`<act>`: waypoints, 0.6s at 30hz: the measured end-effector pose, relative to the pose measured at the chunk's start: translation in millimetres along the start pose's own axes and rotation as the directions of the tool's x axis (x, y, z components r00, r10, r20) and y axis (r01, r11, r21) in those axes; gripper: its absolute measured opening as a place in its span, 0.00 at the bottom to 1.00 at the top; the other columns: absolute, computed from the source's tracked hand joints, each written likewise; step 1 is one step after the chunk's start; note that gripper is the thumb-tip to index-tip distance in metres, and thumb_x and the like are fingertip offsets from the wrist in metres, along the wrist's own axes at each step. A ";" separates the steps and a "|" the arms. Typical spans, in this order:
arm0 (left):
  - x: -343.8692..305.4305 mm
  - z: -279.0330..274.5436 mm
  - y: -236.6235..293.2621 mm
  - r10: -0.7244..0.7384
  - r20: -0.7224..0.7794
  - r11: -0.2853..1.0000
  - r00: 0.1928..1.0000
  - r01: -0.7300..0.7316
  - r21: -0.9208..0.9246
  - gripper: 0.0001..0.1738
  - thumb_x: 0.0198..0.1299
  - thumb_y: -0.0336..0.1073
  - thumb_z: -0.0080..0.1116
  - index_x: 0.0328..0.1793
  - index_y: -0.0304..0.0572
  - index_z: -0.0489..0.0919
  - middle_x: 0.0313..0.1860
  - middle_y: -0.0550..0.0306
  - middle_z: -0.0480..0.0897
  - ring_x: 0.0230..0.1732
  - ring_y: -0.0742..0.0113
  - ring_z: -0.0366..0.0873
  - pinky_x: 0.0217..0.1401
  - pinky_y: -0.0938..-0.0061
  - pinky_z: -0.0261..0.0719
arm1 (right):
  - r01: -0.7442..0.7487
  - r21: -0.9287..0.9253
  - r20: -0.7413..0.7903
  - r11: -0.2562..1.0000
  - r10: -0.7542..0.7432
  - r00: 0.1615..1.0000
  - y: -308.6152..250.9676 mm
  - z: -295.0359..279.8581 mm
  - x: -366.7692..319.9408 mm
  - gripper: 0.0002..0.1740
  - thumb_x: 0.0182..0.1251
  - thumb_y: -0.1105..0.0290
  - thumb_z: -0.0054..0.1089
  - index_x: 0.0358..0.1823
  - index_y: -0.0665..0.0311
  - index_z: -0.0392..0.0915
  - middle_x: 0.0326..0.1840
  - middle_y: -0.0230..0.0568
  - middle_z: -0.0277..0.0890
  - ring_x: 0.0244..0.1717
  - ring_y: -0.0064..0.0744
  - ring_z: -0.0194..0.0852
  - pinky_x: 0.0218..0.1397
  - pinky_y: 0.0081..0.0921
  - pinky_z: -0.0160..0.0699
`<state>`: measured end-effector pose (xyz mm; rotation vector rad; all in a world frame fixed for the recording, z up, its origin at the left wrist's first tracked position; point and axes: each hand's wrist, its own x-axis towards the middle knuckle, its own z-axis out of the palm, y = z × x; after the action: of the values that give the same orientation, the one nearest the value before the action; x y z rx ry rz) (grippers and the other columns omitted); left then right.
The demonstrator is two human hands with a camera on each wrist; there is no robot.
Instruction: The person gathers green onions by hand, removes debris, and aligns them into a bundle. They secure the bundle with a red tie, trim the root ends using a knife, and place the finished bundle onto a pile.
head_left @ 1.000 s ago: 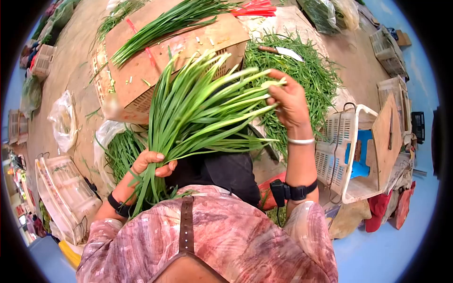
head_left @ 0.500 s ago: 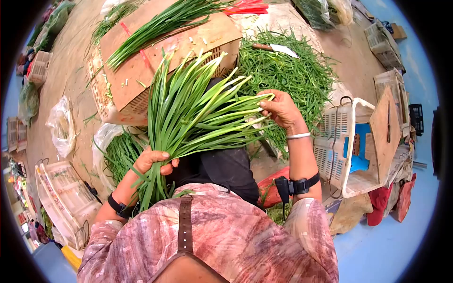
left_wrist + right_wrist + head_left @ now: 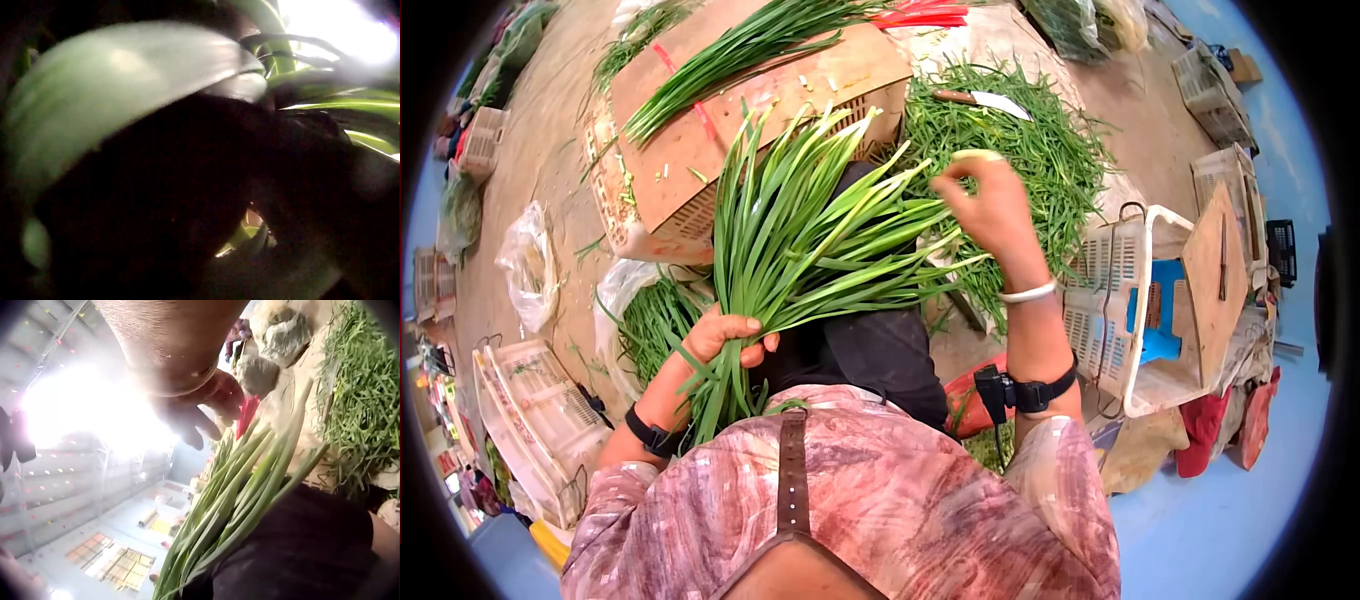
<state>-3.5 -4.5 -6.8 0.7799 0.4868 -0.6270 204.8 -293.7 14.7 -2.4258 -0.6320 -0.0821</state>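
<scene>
My left hand grips a thick bunch of garlic chives by the leaf end, in front of my lap. The pale stalk ends fan up and to the right. Just beyond the right-hand tips is my right hand, its fingers loosely bent and apart from the bunch. A short pale strip shows blurred at its fingertips; I cannot tell whether they hold it. In the right wrist view, stalks stand below the hand. The left wrist view is mostly dark, with a pale blade close up.
Ahead, a board on a crate bears another chive bunch and red ties. A knife lies on a heap of green trimmings. White crates stand right and left. Plastic bags lie leftward.
My right hand has let go of the stalk ends it pinched and lifted slightly away from them. My left hand still holds the bunch in much the same place.
</scene>
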 end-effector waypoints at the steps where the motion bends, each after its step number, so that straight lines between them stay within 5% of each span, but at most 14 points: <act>1: 1.3 -1.4 0.3 -0.009 -0.003 1.000 1.000 0.009 0.000 0.24 0.52 0.29 0.54 0.57 0.33 0.66 0.28 0.40 0.77 0.13 0.67 0.66 0.15 0.76 0.61 | -0.062 -0.003 0.162 0.998 0.062 0.985 -7.9 7.4 2.8 0.15 0.51 0.60 0.64 0.30 0.67 0.81 0.33 0.48 0.79 0.37 0.44 0.77 0.43 0.35 0.74; 2: 1.1 1.0 1.6 -0.009 -0.002 1.000 1.000 0.009 0.001 0.24 0.52 0.29 0.54 0.57 0.33 0.66 0.28 0.40 0.77 0.13 0.67 0.66 0.15 0.76 0.61 | -0.120 -0.015 0.321 0.993 0.118 0.940 -12.0 13.9 5.6 0.17 0.50 0.57 0.64 0.30 0.65 0.82 0.33 0.48 0.79 0.37 0.46 0.77 0.43 0.38 0.74; 5: 0.2 2.1 2.1 0.017 -0.004 1.000 1.000 -0.017 0.007 0.24 0.51 0.30 0.55 0.56 0.33 0.66 0.28 0.39 0.77 0.13 0.67 0.66 0.14 0.76 0.62 | -0.204 0.162 0.349 0.965 0.137 0.927 -6.1 42.4 -0.6 0.15 0.48 0.58 0.66 0.29 0.63 0.83 0.33 0.48 0.79 0.36 0.46 0.77 0.41 0.37 0.74; 6: -0.7 -1.6 -0.1 0.003 -0.017 1.000 1.000 -0.003 0.010 0.25 0.51 0.30 0.55 0.56 0.33 0.66 0.28 0.39 0.77 0.12 0.67 0.66 0.14 0.76 0.62 | -0.121 0.374 0.194 0.919 0.050 0.980 -9.3 39.9 -4.4 0.10 0.47 0.64 0.67 0.27 0.62 0.82 0.36 0.43 0.79 0.44 0.46 0.75 0.48 0.38 0.71; 8: -1.1 -0.1 2.8 0.011 0.016 1.000 1.000 -0.012 0.026 0.25 0.51 0.30 0.56 0.56 0.32 0.66 0.29 0.39 0.78 0.12 0.67 0.66 0.14 0.76 0.61 | 0.136 0.168 -0.061 0.976 -0.127 0.990 -21.9 36.0 -11.6 0.07 0.45 0.68 0.68 0.26 0.60 0.82 0.42 0.38 0.77 0.55 0.46 0.68 0.56 0.45 0.62; 9: -1.3 -0.1 3.4 0.022 0.031 0.999 0.999 -0.023 0.027 0.26 0.51 0.30 0.56 0.56 0.31 0.66 0.29 0.39 0.78 0.13 0.67 0.67 0.14 0.76 0.62 | 0.145 0.156 -0.082 0.977 -0.133 0.988 -24.7 33.3 -14.4 0.07 0.46 0.68 0.67 0.30 0.57 0.82 0.44 0.35 0.75 0.62 0.45 0.61 0.59 0.50 0.56; 10: -1.2 0.1 3.6 0.036 0.045 0.999 0.998 -0.037 0.026 0.26 0.51 0.31 0.57 0.57 0.30 0.65 0.29 0.38 0.78 0.13 0.67 0.68 0.14 0.76 0.63 | 0.143 0.152 -0.084 0.978 -0.131 0.988 -27.8 31.1 -14.3 0.07 0.46 0.68 0.67 0.30 0.57 0.82 0.44 0.35 0.75 0.62 0.45 0.61 0.59 0.50 0.56; 13: 0.2 0.9 4.5 0.034 0.051 0.997 0.998 -0.038 0.072 0.28 0.50 0.30 0.57 0.58 0.30 0.65 0.30 0.37 0.78 0.14 0.66 0.70 0.15 0.76 0.65 | 0.204 -0.244 -0.199 0.948 -0.255 0.946 -36.4 30.2 -14.5 0.07 0.49 0.67 0.64 0.32 0.55 0.80 0.41 0.33 0.74 0.60 0.42 0.63 0.59 0.52 0.57; 16: -1.6 6.1 6.2 0.041 0.050 0.997 0.998 -0.044 0.060 0.28 0.49 0.30 0.58 0.58 0.31 0.66 0.29 0.39 0.78 0.15 0.67 0.72 0.16 0.77 0.68 | 0.306 -0.082 -0.155 0.948 -0.316 0.936 -38.3 32.4 -16.5 0.07 0.49 0.67 0.64 0.32 0.55 0.80 0.32 0.32 0.75 0.52 0.43 0.71 0.58 0.48 0.62; 17: -1.6 5.0 6.0 0.041 0.057 0.997 0.998 -0.044 0.057 0.28 0.49 0.30 0.58 0.58 0.32 0.66 0.29 0.39 0.78 0.15 0.67 0.71 0.16 0.76 0.67 | 0.192 0.071 0.043 0.979 -0.195 0.980 -47.6 19.8 -16.9 0.07 0.52 0.70 0.63 0.33 0.60 0.79 0.26 0.33 0.76 0.38 0.37 0.78 0.46 0.33 0.73; 18: -2.5 3.3 4.4 0.039 0.055 0.998 0.998 -0.042 0.055 0.28 0.49 0.30 0.58 0.58 0.32 0.66 0.29 0.39 0.78 0.15 0.67 0.71 0.16 0.76 0.67 | 0.190 0.073 0.046 0.979 -0.193 0.980 -53.5 7.2 -15.0 0.07 0.52 0.70 0.63 0.33 0.60 0.79 0.26 0.33 0.76 0.38 0.37 0.78 0.46 0.33 0.73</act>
<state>-1.7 -3.7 -1.1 0.8224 0.4048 -0.6247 166.3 -258.8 35.7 -2.3022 -0.8778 -0.0745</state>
